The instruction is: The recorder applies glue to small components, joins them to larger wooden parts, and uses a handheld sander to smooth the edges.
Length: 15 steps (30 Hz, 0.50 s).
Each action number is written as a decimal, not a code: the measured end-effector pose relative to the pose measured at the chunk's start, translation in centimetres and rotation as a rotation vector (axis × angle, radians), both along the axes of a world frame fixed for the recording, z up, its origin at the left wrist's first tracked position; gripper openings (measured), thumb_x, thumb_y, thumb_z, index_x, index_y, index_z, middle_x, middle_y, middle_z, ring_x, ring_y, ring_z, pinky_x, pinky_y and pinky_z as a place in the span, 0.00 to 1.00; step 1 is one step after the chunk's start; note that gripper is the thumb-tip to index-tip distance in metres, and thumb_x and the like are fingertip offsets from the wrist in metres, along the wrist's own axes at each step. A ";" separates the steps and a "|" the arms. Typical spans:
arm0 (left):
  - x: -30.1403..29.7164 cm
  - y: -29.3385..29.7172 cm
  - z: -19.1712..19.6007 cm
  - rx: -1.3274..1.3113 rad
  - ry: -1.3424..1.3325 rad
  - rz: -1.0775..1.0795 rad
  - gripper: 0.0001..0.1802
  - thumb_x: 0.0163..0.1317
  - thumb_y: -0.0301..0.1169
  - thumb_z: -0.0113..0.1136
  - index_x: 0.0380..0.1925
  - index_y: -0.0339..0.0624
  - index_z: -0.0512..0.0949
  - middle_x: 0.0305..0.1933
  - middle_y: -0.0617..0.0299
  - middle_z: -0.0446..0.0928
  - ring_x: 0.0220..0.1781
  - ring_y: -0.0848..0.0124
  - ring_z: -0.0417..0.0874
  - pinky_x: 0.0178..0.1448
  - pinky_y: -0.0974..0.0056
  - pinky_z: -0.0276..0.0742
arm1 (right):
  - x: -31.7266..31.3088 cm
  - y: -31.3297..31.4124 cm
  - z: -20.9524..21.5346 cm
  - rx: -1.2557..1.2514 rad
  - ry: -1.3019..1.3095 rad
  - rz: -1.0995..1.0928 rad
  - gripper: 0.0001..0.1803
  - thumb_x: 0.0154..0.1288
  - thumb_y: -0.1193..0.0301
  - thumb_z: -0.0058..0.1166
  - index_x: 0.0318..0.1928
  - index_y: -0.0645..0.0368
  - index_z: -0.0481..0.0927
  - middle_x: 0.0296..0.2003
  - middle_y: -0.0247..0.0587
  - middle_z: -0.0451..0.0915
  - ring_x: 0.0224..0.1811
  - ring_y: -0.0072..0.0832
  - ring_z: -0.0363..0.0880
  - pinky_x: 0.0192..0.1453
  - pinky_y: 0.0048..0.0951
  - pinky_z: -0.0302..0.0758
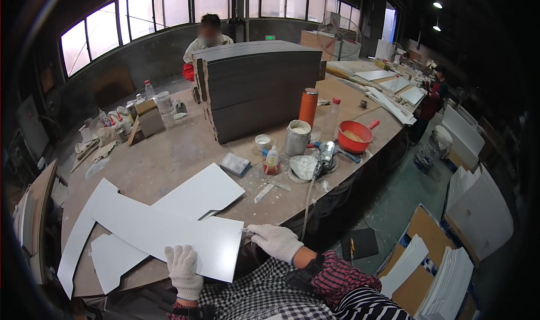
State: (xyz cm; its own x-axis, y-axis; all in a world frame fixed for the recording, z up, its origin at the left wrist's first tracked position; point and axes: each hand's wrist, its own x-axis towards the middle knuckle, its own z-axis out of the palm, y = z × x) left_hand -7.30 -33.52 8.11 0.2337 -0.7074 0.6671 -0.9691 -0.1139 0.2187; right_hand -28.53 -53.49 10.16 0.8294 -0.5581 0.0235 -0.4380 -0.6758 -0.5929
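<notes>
A white cut-out panel (169,224) with a curved arm at its left end lies at the table's near edge. My left hand (184,270), in a white knit glove, rests on its near edge with the fingers stretched out flat. Beside the panel's right edge, my gloved right hand (275,242) is closed in a pinch. A small, thin metallic tool (245,230) pokes from its fingertips against that edge; its kind is too small to make out. Beneath the first panel, crossing it, lies a second white panel (211,189).
Behind the panels stand a sanding block (235,165), a glue bottle (271,161), a can (297,139), a power sander (315,163) and a red pan (354,137). A tall stack of dark boards (264,95) partly hides a person (208,41). White panels (444,280) lean at the right.
</notes>
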 end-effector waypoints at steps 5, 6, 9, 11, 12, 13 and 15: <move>-0.2 0.6 -0.5 -0.004 -0.008 0.016 0.13 0.40 0.22 0.54 0.30 0.38 0.73 0.38 0.55 0.74 0.44 0.51 0.73 0.64 0.46 0.62 | -0.6 0.3 -0.5 -0.015 -0.044 -0.002 0.18 0.75 0.60 0.42 0.59 0.52 0.73 0.50 0.48 0.81 0.54 0.45 0.79 0.56 0.45 0.76; -0.1 0.7 -0.6 -0.013 -0.007 0.017 0.13 0.40 0.22 0.54 0.31 0.38 0.73 0.38 0.55 0.74 0.44 0.51 0.73 0.65 0.45 0.62 | -0.6 0.3 -0.5 0.007 -0.045 -0.017 0.19 0.74 0.61 0.42 0.59 0.53 0.73 0.51 0.48 0.81 0.54 0.46 0.79 0.57 0.45 0.76; -0.2 0.8 -0.4 -0.006 0.006 0.013 0.13 0.40 0.22 0.55 0.31 0.38 0.73 0.38 0.55 0.75 0.44 0.51 0.74 0.66 0.44 0.62 | -1.1 0.8 -0.1 0.067 -0.042 -0.066 0.20 0.74 0.60 0.43 0.59 0.54 0.74 0.52 0.48 0.81 0.56 0.46 0.79 0.59 0.44 0.75; -0.3 0.7 -0.3 -0.010 -0.002 0.009 0.13 0.41 0.23 0.55 0.31 0.38 0.74 0.38 0.54 0.76 0.44 0.51 0.74 0.66 0.44 0.62 | -1.4 0.9 -0.3 0.102 -0.039 -0.111 0.20 0.74 0.60 0.43 0.60 0.55 0.74 0.53 0.48 0.81 0.56 0.46 0.79 0.60 0.44 0.75; -0.3 0.7 -0.3 -0.013 -0.010 0.015 0.12 0.42 0.24 0.56 0.32 0.38 0.74 0.38 0.54 0.76 0.44 0.51 0.75 0.66 0.44 0.62 | -1.5 0.9 -1.0 0.148 -0.078 -0.128 0.21 0.74 0.59 0.44 0.61 0.54 0.74 0.55 0.49 0.81 0.58 0.46 0.79 0.61 0.43 0.74; -0.3 0.6 -0.4 -0.014 -0.010 -0.002 0.12 0.42 0.24 0.56 0.32 0.38 0.74 0.38 0.54 0.76 0.44 0.51 0.75 0.66 0.44 0.62 | -1.5 1.0 -1.5 0.193 -0.118 -0.148 0.22 0.74 0.59 0.44 0.63 0.54 0.74 0.56 0.50 0.80 0.59 0.46 0.78 0.63 0.41 0.74; -0.3 0.7 -0.7 -0.028 -0.001 0.006 0.12 0.46 0.27 0.58 0.33 0.38 0.74 0.40 0.53 0.78 0.46 0.50 0.76 0.69 0.42 0.61 | -1.4 1.2 -2.1 0.276 -0.111 -0.190 0.24 0.74 0.58 0.44 0.64 0.53 0.74 0.58 0.50 0.79 0.60 0.46 0.78 0.64 0.40 0.73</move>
State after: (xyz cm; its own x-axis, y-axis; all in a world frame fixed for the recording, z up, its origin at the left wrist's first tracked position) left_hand -7.59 -32.82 7.39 0.2376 -0.6871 0.6866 -0.9686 -0.1140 0.2210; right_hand -29.97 -52.30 8.11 0.7110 -0.7001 -0.0658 -0.4632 -0.3959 -0.7929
